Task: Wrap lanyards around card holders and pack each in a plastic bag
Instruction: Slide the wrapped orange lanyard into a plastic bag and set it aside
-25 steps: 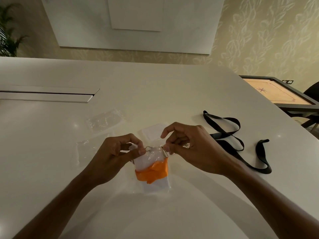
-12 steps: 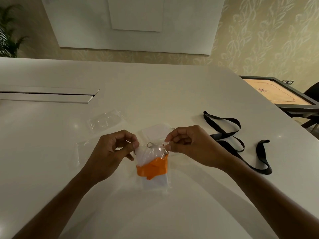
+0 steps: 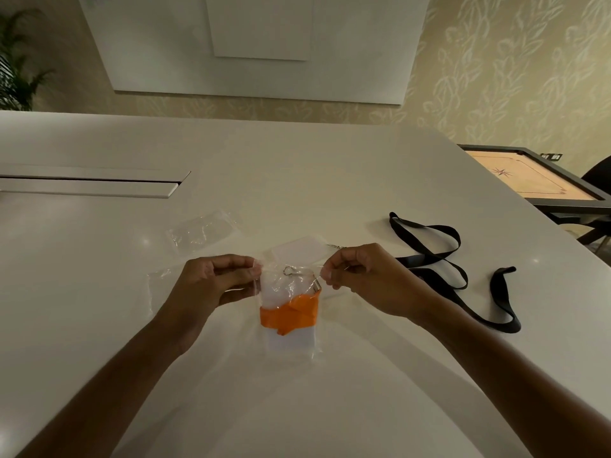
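While the left hand (image 3: 211, 285) and right hand (image 3: 367, 279) are each pinching a top corner of the thin plastic bag (image 3: 291, 345) on the white table (image 3: 297, 166), the orange-wrapped card holder (image 3: 289, 317) inside is appearing light and stiff, the film limp and slippery, so holding it by the mouth edges is judged best.
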The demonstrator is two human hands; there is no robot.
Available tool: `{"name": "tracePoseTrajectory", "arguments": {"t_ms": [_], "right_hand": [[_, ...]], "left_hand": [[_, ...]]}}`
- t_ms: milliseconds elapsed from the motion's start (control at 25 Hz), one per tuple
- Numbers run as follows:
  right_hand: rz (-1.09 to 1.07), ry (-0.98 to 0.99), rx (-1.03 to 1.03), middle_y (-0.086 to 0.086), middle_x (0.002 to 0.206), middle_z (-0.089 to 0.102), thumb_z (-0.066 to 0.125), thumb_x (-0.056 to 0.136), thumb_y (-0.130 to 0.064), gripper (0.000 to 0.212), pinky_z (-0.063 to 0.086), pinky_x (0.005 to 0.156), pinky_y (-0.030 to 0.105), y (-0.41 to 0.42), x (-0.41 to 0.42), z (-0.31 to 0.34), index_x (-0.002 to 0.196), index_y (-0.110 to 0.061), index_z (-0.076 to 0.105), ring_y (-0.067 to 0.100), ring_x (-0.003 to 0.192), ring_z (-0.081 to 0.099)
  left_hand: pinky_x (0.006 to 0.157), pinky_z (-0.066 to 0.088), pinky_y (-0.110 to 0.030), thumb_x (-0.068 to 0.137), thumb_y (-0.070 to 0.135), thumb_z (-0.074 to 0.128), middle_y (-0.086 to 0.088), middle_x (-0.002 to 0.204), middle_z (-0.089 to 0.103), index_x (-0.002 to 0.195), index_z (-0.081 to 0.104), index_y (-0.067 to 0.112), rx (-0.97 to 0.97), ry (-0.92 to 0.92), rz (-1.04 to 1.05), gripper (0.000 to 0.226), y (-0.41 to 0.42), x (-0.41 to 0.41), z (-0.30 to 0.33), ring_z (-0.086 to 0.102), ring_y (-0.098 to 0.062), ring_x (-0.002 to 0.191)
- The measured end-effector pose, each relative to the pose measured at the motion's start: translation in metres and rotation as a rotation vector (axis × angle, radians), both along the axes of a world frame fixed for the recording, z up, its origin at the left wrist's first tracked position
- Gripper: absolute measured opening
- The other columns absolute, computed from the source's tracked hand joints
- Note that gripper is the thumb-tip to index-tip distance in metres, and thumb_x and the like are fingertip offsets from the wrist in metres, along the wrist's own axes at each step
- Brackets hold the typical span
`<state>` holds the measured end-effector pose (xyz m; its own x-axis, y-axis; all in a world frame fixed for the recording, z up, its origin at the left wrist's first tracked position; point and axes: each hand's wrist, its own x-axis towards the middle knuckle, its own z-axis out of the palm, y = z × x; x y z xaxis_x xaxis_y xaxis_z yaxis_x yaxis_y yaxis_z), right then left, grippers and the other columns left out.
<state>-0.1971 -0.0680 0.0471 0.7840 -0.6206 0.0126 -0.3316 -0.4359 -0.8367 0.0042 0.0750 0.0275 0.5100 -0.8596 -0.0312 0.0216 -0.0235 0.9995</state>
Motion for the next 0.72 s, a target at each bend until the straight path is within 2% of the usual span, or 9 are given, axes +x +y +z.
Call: {"name": "tracePoseTrajectory", "arguments": {"t_ms": [80, 200, 320, 480, 600, 720], "right_hand": [[-0.002, 0.023, -0.015, -0.009, 0.077, 0.068, 0.058, 0.093, -0.005, 0.024, 0.042, 0.058, 0.007, 0.001, 0.002, -0.001, 0.081, -0.023, 0.068, 0.001, 0.071, 0.062], [-0.008, 0.041, -0.012, -0.012, 0.078, 0.066, 0.058, 0.096, -0.014, 0.014, 0.042, 0.057, 0.005, 0.004, 0.004, -0.002, 0.087, -0.019, 0.067, -0.002, 0.071, 0.063], [-0.004, 0.012, -0.016, -0.011, 0.078, 0.065, 0.056, 0.097, -0.011, 0.014, 0.042, 0.058, 0.005, 0.007, 0.005, -0.003, 0.089, -0.012, 0.067, -0.006, 0.068, 0.061], [0.003, 0.002, 0.043, -0.005, 0.081, 0.066, 0.054, 0.097, -0.009, 0.018, 0.042, 0.057, 0.006, 0.011, 0.008, -0.004, 0.084, -0.015, 0.063, -0.002, 0.070, 0.062], [-0.035, -0.032, 0.141, -0.006, 0.077, 0.070, 0.057, 0.094, -0.010, 0.015, 0.046, 0.058, 0.012, 0.010, 0.009, -0.006, 0.085, -0.017, 0.067, -0.003, 0.068, 0.065], [-0.039, -0.079, 0.158, -0.007, 0.067, 0.070, 0.063, 0.092, -0.010, 0.012, 0.043, 0.056, 0.008, 0.013, 0.007, -0.004, 0.086, -0.017, 0.071, -0.004, 0.063, 0.063]], "left_hand": [[0.071, 0.058, -0.024, 0.084, 0.002, 0.063, -0.015, 0.089, 0.074, 0.091, 0.073, 0.003, 0.020, 0.019, 0.005, 0.013, 0.000, 0.000, 0.000, 0.071, -0.026, 0.080], [0.067, 0.057, -0.023, 0.084, -0.001, 0.062, -0.014, 0.082, 0.074, 0.084, 0.073, 0.005, 0.009, -0.026, 0.020, 0.013, 0.001, -0.003, 0.001, 0.071, -0.023, 0.074], [0.063, 0.057, -0.024, 0.085, -0.002, 0.060, -0.015, 0.077, 0.072, 0.081, 0.073, 0.004, -0.007, -0.089, 0.044, 0.014, 0.001, -0.005, 0.001, 0.070, -0.022, 0.069], [0.061, 0.057, -0.023, 0.086, -0.002, 0.061, -0.009, 0.071, 0.071, 0.079, 0.071, 0.006, -0.030, -0.161, 0.082, 0.015, 0.001, -0.010, 0.000, 0.068, -0.016, 0.065], [0.062, 0.057, -0.022, 0.086, -0.002, 0.060, -0.005, 0.070, 0.071, 0.079, 0.071, 0.007, -0.048, -0.161, 0.082, 0.015, 0.000, -0.011, 0.000, 0.067, -0.014, 0.064], [0.063, 0.057, -0.022, 0.085, -0.004, 0.060, -0.005, 0.070, 0.071, 0.079, 0.071, 0.005, -0.065, -0.134, 0.094, 0.015, 0.001, -0.011, 0.000, 0.067, -0.015, 0.066]]}}
